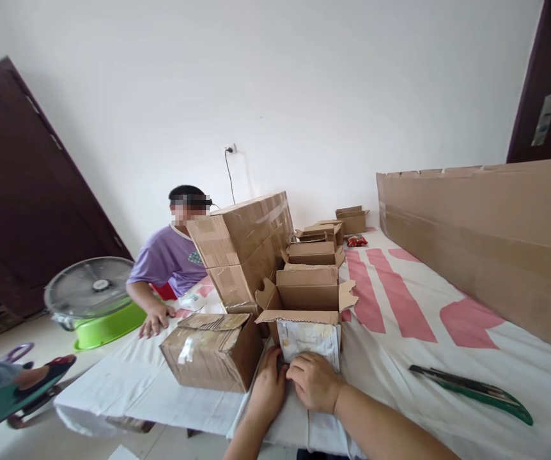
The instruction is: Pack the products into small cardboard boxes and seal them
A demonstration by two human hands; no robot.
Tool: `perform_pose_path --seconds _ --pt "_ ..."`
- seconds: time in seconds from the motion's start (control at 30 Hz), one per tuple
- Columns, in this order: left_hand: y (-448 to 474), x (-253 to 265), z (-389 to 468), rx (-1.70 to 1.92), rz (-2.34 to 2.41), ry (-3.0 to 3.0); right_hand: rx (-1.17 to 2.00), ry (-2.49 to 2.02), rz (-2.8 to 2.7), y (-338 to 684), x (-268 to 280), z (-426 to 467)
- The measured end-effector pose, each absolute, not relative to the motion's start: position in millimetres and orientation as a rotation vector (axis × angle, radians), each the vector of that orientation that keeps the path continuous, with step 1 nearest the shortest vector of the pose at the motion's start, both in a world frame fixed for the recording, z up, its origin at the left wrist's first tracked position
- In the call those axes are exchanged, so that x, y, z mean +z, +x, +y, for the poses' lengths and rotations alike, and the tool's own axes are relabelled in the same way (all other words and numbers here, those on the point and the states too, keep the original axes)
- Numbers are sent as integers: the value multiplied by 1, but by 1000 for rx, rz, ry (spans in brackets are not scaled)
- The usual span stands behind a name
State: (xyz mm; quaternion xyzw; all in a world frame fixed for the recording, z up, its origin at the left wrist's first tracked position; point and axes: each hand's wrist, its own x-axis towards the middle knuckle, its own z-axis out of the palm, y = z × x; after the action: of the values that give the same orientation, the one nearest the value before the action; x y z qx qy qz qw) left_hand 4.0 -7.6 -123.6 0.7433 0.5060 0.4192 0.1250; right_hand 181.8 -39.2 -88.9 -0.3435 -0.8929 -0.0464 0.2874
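White label (308, 340) on open carton (307, 296), apparently illegible

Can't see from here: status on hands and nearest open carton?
Left hand and right hand at front of open carton, by printed label. Taped box close on left. Green cutter off to right.

1. A cloth-draped table (385, 361), white with pink shapes.
2. Down its middle, a receding row of open cardboard boxes (308, 277).
3. Left of the row, a stack of taped cartons (249, 243); in front of the stack, one closed cardboard carton (208, 351).
4. Near right, a green utility knife (472, 388), lying flat, dark end pointing left.
5. Toward the far end, a small red packet (356, 241) beside the boxes.
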Motion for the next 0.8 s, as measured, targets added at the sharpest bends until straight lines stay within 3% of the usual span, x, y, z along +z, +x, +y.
perform_pose_path --seconds 0.47,0.67,0.8 --pt "9 -109 -31 1263 1489 2342 -41 -919 -2374 185 -83 -41" --pt "-10 -49 -73 1418 1260 2847 23 -914 -2367 186 -81 -43" --pt "-51 2 -56 1691 1615 2833 63 -911 -2379 186 -81 -43"
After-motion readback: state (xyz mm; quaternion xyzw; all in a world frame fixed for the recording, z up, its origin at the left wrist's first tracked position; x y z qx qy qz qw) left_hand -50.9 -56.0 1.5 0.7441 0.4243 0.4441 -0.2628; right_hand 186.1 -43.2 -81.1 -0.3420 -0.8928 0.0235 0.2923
